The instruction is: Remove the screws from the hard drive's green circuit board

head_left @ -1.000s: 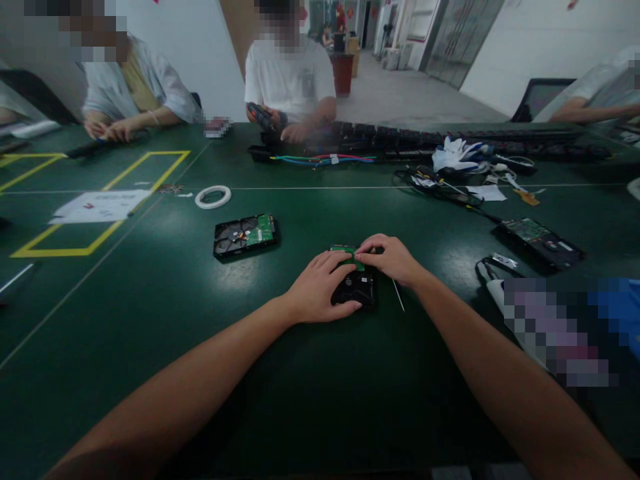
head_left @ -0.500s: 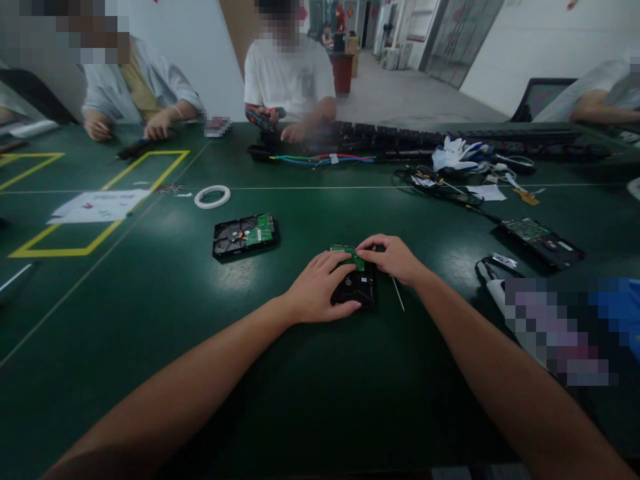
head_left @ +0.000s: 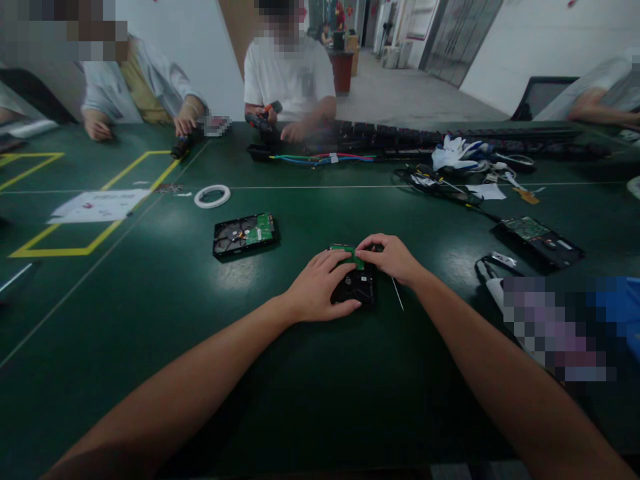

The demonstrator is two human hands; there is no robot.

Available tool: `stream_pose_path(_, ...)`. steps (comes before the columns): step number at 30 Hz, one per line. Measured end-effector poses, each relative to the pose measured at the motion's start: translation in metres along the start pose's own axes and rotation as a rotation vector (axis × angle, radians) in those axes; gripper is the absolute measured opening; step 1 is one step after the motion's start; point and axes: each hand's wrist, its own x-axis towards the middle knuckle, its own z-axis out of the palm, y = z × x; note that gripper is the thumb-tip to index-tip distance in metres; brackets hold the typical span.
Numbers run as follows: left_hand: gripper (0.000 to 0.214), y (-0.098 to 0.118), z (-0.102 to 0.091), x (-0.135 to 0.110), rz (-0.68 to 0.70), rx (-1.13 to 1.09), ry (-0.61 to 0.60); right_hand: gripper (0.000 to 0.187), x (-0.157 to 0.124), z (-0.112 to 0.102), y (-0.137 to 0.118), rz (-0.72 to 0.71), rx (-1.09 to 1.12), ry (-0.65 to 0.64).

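A black hard drive [head_left: 354,288] with a green circuit board lies on the table before me, partly covered by my hands. My left hand [head_left: 320,287] holds it down from the left, fingers across the board and thumb along the near edge. At the board's right side, my right hand [head_left: 390,259] is closed, with thumb and forefinger pinched together over the board. From beneath its curled fingers sticks the thin metal shaft of a screwdriver [head_left: 397,293], pointing toward me; the handle is hidden in the hand. Whether the fingertips pinch a small part I cannot tell.
A second hard drive [head_left: 245,235] lies left, a third [head_left: 540,241] right. Beyond are a white tape roll [head_left: 213,197], papers [head_left: 100,205], gloves [head_left: 457,155] and a long black cable assembly [head_left: 400,137]. Across the table, a person [head_left: 290,80] holds a power drill [head_left: 263,119].
My hands and the hard drive keep nearly the same position. Across the table at left, a person's hand has moved a dark tool to the right.
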Motion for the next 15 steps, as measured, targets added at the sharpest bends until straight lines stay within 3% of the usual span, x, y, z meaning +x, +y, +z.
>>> stream_pose_path(11, 0.072, 0.0012, -0.0009, 0.0, -0.01, -0.002, -0.012, 0.025, -0.0029, 0.002, -0.0054, 0.145, 0.118, -0.023)
stream_pose_path(15, 0.071, 0.0013, -0.0016, 0.0006, -0.008, -0.005, -0.016, 0.022, -0.0026, 0.0012, -0.0054, 0.09, 0.085, -0.022)
